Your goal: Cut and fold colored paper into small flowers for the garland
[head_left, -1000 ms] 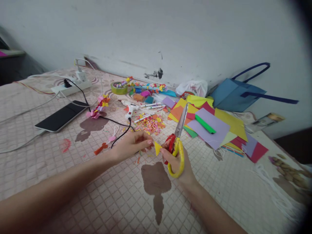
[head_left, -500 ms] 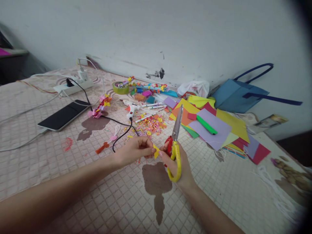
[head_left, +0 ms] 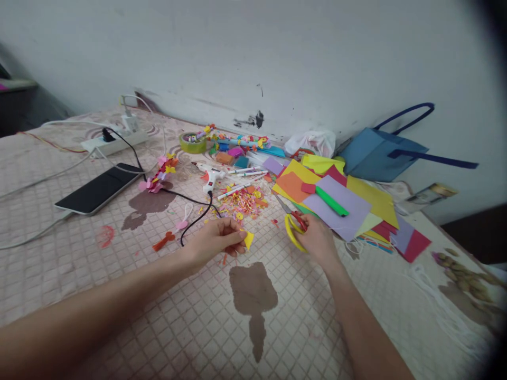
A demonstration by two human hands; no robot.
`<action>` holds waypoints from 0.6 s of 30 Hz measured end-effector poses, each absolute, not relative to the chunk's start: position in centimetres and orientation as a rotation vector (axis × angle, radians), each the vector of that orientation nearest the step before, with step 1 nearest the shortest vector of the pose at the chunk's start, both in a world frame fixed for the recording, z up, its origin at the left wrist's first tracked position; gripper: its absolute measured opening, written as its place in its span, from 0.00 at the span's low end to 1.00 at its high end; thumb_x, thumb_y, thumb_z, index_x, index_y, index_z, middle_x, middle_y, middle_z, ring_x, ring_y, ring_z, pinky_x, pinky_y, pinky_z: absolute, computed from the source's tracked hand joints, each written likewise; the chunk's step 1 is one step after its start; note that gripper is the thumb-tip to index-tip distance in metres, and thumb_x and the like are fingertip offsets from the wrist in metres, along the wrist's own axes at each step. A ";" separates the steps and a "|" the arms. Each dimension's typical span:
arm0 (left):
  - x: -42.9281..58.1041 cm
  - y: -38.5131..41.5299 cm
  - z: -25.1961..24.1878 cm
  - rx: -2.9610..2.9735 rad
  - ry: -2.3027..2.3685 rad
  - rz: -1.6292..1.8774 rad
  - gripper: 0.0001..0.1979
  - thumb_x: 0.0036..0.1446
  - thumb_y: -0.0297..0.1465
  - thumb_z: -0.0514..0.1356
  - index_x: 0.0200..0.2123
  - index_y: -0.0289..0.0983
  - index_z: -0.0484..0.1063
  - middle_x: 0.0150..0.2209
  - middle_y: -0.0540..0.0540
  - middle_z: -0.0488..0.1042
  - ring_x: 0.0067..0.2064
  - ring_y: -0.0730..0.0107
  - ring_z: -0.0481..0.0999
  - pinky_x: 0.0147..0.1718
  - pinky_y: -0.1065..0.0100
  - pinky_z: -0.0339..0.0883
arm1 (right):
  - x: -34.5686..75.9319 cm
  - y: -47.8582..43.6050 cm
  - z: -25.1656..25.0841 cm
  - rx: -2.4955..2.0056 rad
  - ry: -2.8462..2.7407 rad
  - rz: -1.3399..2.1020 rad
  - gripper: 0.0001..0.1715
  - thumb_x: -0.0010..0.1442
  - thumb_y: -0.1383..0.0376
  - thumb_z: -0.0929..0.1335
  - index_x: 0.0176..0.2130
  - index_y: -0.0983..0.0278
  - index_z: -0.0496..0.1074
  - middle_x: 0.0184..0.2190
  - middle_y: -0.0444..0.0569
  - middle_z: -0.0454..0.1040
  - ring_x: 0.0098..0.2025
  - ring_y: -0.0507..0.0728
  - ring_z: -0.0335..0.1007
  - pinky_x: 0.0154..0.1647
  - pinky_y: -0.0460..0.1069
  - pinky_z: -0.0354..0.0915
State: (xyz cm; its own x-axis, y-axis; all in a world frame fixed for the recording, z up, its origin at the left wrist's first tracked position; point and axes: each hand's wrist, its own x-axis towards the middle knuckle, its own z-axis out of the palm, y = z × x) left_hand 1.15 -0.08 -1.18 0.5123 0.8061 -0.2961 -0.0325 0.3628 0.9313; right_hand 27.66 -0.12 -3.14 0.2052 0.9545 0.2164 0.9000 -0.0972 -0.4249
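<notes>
My left hand point(head_left: 222, 237) pinches a small piece of yellow paper point(head_left: 249, 240) between thumb and fingertips, above the checked tablecloth. My right hand point(head_left: 320, 240) is closed on scissors point(head_left: 291, 226) with yellow and red handles, low beside the coloured sheets. Their blades point away and to the left, toward a heap of paper scraps point(head_left: 247, 203). The fingertips of my right hand are partly hidden behind the handles.
Coloured sheets point(head_left: 368, 206) with a green cutter-like tool point(head_left: 331, 201) lie to the right. A white glue gun point(head_left: 209, 180), tape roll point(head_left: 193, 142) and tablet-like device point(head_left: 99, 190) stand farther left, with cables and a power strip point(head_left: 114, 142). A blue bag point(head_left: 380, 153) leans near the wall.
My right hand has moved right and away from my left hand, lowering the scissors from upright to nearly flat. The yellow paper is now in my left hand alone.
</notes>
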 end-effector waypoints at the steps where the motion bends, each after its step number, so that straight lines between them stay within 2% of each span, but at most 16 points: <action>1: 1.2 -0.1 -1.1 1.050 0.880 0.643 0.11 0.52 0.34 0.62 0.30 0.33 0.65 0.23 0.49 0.74 0.24 0.79 0.72 0.26 0.74 0.64 | 28.5 0.0 -3.3 -2.046 -1.757 0.091 0.16 0.48 0.57 0.69 0.35 0.64 0.69 0.30 0.51 0.73 0.32 0.59 0.69 0.33 0.51 0.60; 4: 1.3 -0.3 -1.0 0.984 0.874 0.656 0.10 0.51 0.32 0.63 0.30 0.32 0.65 0.25 0.47 0.76 0.26 0.76 0.74 0.29 0.72 0.66 | 29.5 0.0 -3.0 -2.028 -1.794 -0.064 0.17 0.50 0.57 0.68 0.38 0.66 0.70 0.33 0.55 0.73 0.37 0.62 0.69 0.38 0.54 0.62; 7: 1.4 -0.4 -1.2 0.927 0.855 0.673 0.10 0.51 0.31 0.63 0.30 0.33 0.65 0.26 0.47 0.77 0.27 0.75 0.75 0.31 0.70 0.67 | 27.9 -0.6 -2.0 -1.827 -1.715 -0.089 0.14 0.53 0.59 0.67 0.36 0.66 0.70 0.36 0.57 0.71 0.41 0.63 0.66 0.41 0.55 0.61; 8: 1.5 -0.5 -1.3 0.918 0.848 0.691 0.10 0.50 0.31 0.63 0.30 0.33 0.65 0.27 0.47 0.76 0.27 0.75 0.75 0.32 0.70 0.67 | 26.8 -1.0 -1.7 -1.715 -1.692 0.042 0.12 0.56 0.59 0.65 0.36 0.65 0.70 0.36 0.55 0.72 0.40 0.61 0.67 0.41 0.54 0.62; 10: 1.6 -0.6 -1.5 0.931 0.840 0.740 0.10 0.50 0.31 0.63 0.29 0.33 0.65 0.27 0.48 0.76 0.29 0.76 0.75 0.33 0.70 0.67 | 24.1 -2.0 -1.2 -1.498 -1.643 0.518 0.12 0.59 0.58 0.63 0.37 0.63 0.69 0.35 0.51 0.72 0.36 0.57 0.68 0.36 0.51 0.64; 13: 1.7 -0.9 -1.8 1.010 0.848 0.803 0.09 0.50 0.32 0.63 0.28 0.33 0.66 0.27 0.50 0.73 0.29 0.78 0.72 0.34 0.72 0.66 | 20.2 -3.5 -1.1 -1.223 -1.531 1.133 0.11 0.57 0.58 0.65 0.38 0.62 0.68 0.32 0.48 0.72 0.33 0.54 0.68 0.32 0.48 0.64; 15: 1.8 -1.0 -1.9 1.074 0.865 0.803 0.09 0.51 0.32 0.63 0.28 0.33 0.67 0.26 0.51 0.71 0.29 0.78 0.70 0.32 0.73 0.65 | 18.7 -4.1 -1.3 -1.169 -1.447 1.257 0.09 0.55 0.60 0.67 0.34 0.63 0.68 0.29 0.45 0.70 0.31 0.52 0.66 0.31 0.47 0.62; 18: 1.9 -1.1 -1.8 1.174 0.864 0.783 0.08 0.51 0.32 0.61 0.30 0.32 0.68 0.27 0.50 0.70 0.29 0.77 0.70 0.31 0.72 0.65 | 18.2 -4.4 -1.6 -1.189 -1.384 1.263 0.07 0.54 0.62 0.68 0.31 0.63 0.67 0.25 0.42 0.66 0.27 0.50 0.62 0.27 0.45 0.59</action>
State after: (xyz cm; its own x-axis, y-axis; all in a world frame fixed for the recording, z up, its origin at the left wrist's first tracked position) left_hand 1.85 -1.06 -1.76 0.4615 0.8733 -0.1562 -0.0702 0.2115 0.9749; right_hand 18.20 -4.37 -1.58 -0.1435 0.9896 0.0081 0.0821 0.0200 -0.9964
